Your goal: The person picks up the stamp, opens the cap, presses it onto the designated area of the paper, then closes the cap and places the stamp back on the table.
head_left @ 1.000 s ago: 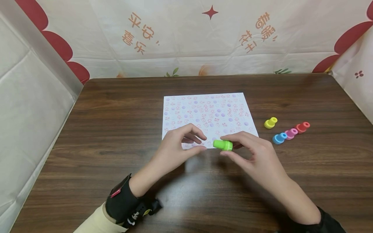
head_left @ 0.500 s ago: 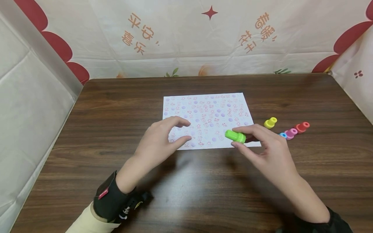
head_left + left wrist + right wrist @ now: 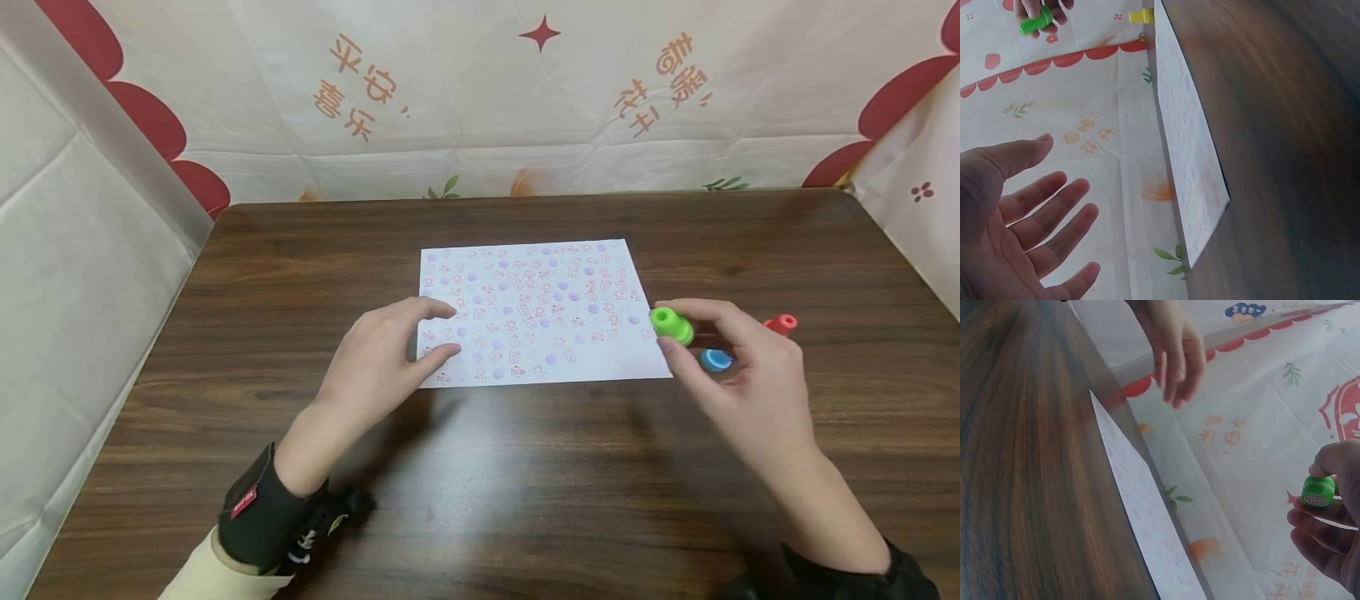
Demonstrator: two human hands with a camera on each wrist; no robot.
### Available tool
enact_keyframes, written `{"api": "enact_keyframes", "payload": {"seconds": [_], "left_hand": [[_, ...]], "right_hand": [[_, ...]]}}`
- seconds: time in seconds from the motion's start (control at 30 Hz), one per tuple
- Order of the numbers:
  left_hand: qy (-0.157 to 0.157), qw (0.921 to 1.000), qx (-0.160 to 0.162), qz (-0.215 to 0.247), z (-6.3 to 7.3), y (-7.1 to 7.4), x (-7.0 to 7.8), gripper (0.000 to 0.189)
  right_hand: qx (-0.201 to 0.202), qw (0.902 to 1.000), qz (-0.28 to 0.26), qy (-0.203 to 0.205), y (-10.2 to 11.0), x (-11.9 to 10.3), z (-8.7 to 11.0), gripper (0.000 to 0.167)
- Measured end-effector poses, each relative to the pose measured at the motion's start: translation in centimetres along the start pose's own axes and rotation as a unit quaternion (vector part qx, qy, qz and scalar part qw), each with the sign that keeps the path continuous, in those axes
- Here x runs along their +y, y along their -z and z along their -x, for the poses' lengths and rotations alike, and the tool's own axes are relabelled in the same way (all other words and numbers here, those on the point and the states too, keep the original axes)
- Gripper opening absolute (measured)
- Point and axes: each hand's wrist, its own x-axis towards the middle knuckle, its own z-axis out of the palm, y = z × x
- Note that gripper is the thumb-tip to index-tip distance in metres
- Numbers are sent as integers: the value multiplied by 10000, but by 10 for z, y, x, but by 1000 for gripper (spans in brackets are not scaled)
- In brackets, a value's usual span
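Observation:
My right hand [image 3: 757, 375] pinches a green stamp [image 3: 672, 326] between thumb and index finger, raised near the paper's right edge. In the right wrist view the round printing face of that stamp [image 3: 1318, 492] shows, with a mark too small to read. My left hand [image 3: 375, 354] holds nothing; its fingers are relaxed and parted from the thumb above the paper's left side. The white paper [image 3: 622, 362] lies flat, covered with small red and purple prints except toward its lower right. Beyond it in the left wrist view stands a yellow stamp [image 3: 1141, 15], hidden by my hand in the head view.
Behind my right hand sit a blue stamp [image 3: 716, 360] and a red stamp [image 3: 782, 323], both partly covered. The pink stamp is hidden there. The brown wooden table [image 3: 315, 250] ends at a patterned white cloth [image 3: 480, 100] at the back.
My right hand has carried the green stamp to the right, from the paper's front edge to its right edge, turning its end upward. My left hand has drawn back leftward.

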Motion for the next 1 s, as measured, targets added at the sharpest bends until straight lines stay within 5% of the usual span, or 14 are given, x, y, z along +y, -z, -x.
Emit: {"api": "enact_keyframes", "payload": {"seconds": [0.23, 0.6, 1.0], "left_hand": [[180, 9990, -136, -393, 1, 0, -11, 57], [137, 9958, -154, -892, 4, 0, -23, 78], [366, 9928, -436, -1058, 6, 0, -28, 86]], "right_hand": [[262, 9984, -439, -244, 14, 9, -1, 27], [576, 9961, -224, -631, 37, 31, 7, 33], [822, 9816, 814, -1521, 54, 51, 18, 43]]}}
